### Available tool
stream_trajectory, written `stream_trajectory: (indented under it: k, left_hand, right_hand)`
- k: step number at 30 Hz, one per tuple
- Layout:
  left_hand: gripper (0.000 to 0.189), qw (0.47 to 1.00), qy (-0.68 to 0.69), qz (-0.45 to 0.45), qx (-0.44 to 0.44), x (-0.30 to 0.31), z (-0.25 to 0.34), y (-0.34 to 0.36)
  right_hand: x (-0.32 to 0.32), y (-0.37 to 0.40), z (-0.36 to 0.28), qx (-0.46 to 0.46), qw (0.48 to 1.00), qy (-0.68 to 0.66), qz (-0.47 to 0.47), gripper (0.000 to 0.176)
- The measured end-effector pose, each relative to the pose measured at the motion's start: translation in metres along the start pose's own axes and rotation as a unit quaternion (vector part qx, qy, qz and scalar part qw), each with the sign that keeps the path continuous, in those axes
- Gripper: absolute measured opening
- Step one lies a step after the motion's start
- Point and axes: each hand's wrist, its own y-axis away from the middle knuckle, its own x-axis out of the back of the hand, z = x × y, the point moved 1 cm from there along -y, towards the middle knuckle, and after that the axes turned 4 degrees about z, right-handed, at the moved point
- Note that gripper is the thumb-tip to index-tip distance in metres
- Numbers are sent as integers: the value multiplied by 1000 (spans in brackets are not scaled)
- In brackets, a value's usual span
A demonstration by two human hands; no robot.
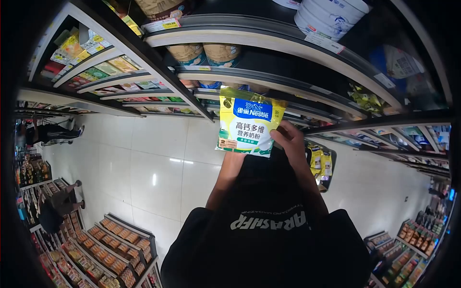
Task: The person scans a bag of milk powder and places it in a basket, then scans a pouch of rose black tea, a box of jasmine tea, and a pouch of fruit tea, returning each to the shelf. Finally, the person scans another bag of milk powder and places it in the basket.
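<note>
A yellow, white and blue Nestlé bag of milk powder [247,126] is held up in front of my chest, its printed front facing me. My right hand [290,139] grips its right edge, the thumb lying on the front. Behind the lower left of the bag is my left hand [234,158], supporting it from beneath; its fingers are hidden by the bag. Beyond my right forearm, several similar yellow bags [321,162] lie in a dark-rimmed container [332,168], partly covered by my arm.
Shelves [269,38] with tins [331,18] and tubs [222,54] rise close in front of me. Racks of packaged goods [115,245] stand at the lower left. Two people [55,132] are over on the left. Pale floor tiles [153,158] lie between.
</note>
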Motion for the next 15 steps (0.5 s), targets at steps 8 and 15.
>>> stream_trajectory:
  k: [8, 15]
  left_hand:
    - [52, 990, -60, 126, 22, -19, 1, -5]
    - [51, 993, -71, 93, 28, -37, -5, -8]
  right_hand:
    - [-7, -8, 2, 18, 998, -35, 51, 19]
    - [-6, -8, -2, 51, 994, -30, 93, 30]
